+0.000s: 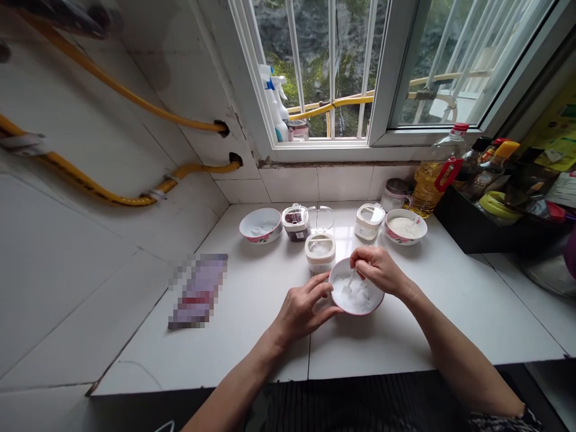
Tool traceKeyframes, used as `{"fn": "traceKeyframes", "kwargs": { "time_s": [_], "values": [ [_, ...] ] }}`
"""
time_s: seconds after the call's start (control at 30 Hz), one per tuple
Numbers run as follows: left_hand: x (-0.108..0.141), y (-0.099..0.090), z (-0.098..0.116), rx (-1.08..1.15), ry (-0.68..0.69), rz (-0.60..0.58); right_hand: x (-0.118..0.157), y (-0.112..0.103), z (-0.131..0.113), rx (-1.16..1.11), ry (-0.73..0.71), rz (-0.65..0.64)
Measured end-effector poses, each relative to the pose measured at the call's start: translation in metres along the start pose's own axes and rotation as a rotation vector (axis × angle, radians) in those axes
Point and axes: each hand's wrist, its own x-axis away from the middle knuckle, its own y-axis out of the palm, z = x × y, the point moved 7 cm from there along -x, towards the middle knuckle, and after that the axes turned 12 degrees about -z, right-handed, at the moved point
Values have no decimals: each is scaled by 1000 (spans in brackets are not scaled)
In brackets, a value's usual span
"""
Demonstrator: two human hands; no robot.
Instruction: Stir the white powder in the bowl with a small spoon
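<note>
A white bowl [365,303] with a pink rim holds white powder with lumps. My left hand [306,305] grips its left edge, thumb below and fingers at the rim. Pinched in my right hand [375,269] is a small white spoon [348,290], its tip down in the powder. Just behind the bowl stands a white-lidded container [320,252] with white contents. Farther back are a container of dark red contents [296,223], another white-lidded container [369,222], a flowered bowl [261,227] at the left and a flowered bowl of pale powder [405,227] at the right.
A blurred purple packet [200,291] lies on the white counter [252,336] at the left. At the back right stand a jar [396,193], an oil bottle [429,180] and a black box [468,225] of bottles. The counter meets a tiled wall below the window.
</note>
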Motion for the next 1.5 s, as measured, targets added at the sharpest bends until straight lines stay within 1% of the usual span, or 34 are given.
{"fn": "traceKeyframes", "kwargs": {
  "time_s": [0.1, 0.3, 0.53, 0.67, 0.77, 0.87, 0.97, 1.03, 1.07, 1.17, 1.23, 1.27, 1.33, 1.4, 1.43, 1.5],
  "values": [
    [0, 1, 0, 14, 5, -4, -1, 4, 7, -114, 53, -20],
    [1, 1, -1, 16, -5, -9, -2, -9, 21, -313, 113, 72],
    [1, 2, -2, 12, -7, -6, -6, -7, 35, -470, 195, 84],
    [-1, 1, -1, 12, -5, -7, -6, -9, 40, -551, 215, 88],
    [-1, 0, 0, 3, -1, 2, -6, -12, 39, -587, 189, 112],
    [-2, -1, 1, -4, 8, 13, -6, -13, 33, -557, 108, 178],
    [-2, -1, 2, -1, 8, 17, -4, -12, 22, -439, -7, 267],
    [-2, -2, 3, 1, 10, 22, -1, -10, 13, -283, -76, 305],
    [-2, -2, 3, -1, 10, 24, 0, -8, 8, -178, -110, 305],
    [-2, -2, 3, -11, 12, 31, 1, 1, -8, 166, -233, 250],
    [-2, -2, 3, -16, 11, 29, 4, 2, -17, 302, -319, 245],
    [-1, -1, 3, -16, 9, 25, 7, 0, -20, 319, -346, 268],
    [-1, -1, 2, -13, 3, 17, 12, -10, -21, 271, -348, 341],
    [-1, -1, 2, -11, 0, 11, 14, -22, -17, 166, -283, 380],
    [-2, -1, 2, -9, 2, 11, 14, -25, -14, 111, -241, 360],
    [-2, -1, 3, -5, 9, 13, 11, -28, -6, 34, -140, 278]
  ]
}}
